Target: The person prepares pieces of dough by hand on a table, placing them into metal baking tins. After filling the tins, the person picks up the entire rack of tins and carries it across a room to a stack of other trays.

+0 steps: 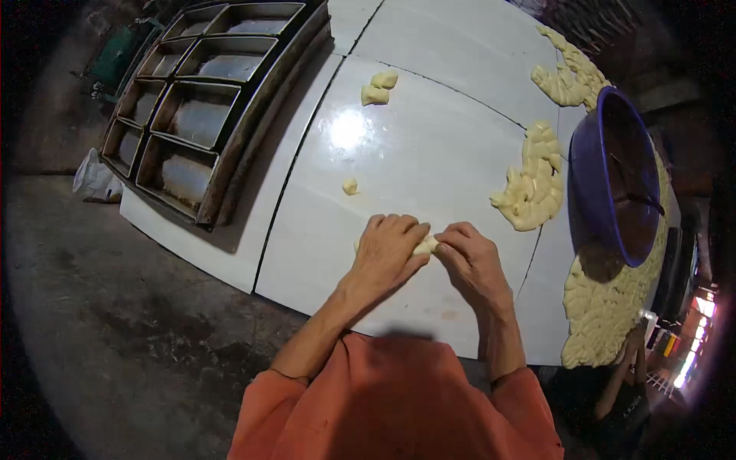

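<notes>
At the near side of a white tiled tabletop [414,161], both my hands work on one piece of pale dough [426,245]. My left hand [389,249] lies over its left part, palm down, hiding much of it. The fingers of my right hand [469,254] pinch its right end. Just beyond my left hand sits a small dough lump [350,186]. Farther off are two dough pieces [376,93] touching each other. To the right of my hands lies a flat cluster of dough pieces [530,184].
A rack of joined metal loaf pans [201,113] stands at the left. On the right, a purple basin [586,165] rests beside a large spread of dough pieces [606,314]. More dough [571,80] lies at the far right. Another person's arm [617,379] shows at the lower right.
</notes>
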### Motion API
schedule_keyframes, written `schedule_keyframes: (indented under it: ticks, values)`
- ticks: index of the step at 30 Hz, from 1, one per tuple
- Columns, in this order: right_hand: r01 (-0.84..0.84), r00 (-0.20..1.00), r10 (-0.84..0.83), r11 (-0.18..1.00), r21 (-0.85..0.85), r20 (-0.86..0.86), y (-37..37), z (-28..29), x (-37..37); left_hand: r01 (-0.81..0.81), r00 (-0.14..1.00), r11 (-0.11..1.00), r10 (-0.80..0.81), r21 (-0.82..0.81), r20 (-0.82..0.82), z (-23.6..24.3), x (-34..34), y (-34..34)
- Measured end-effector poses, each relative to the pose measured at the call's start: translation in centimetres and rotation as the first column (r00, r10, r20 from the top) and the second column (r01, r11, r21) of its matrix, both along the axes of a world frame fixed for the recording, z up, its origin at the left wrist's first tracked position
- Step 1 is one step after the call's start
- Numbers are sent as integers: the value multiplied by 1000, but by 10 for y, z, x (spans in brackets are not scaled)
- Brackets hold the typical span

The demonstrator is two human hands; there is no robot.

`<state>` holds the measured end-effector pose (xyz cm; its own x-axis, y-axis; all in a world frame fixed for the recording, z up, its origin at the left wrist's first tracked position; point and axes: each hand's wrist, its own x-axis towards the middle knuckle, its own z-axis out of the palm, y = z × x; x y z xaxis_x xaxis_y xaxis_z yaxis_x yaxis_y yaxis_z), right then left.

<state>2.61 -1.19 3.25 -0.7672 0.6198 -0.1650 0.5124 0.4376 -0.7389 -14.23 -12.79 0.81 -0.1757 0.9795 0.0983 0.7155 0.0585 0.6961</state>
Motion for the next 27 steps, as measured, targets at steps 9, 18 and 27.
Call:
schedule_keyframes:
  ticks: [9,18,27]
  values:
    - [137,981,-141,990,-42,-131,55,22,-71,-138,899,986,165,-96,406,26,-48,8]
    - [62,922,197,775,628,-334,139,-39,-228,-518,847,852,500,72,180,-12,-136,101]
    - [-152,885,326,878,454,-332,137,-17,-201,-446,889,892,431,76,155,-17,-162,128]
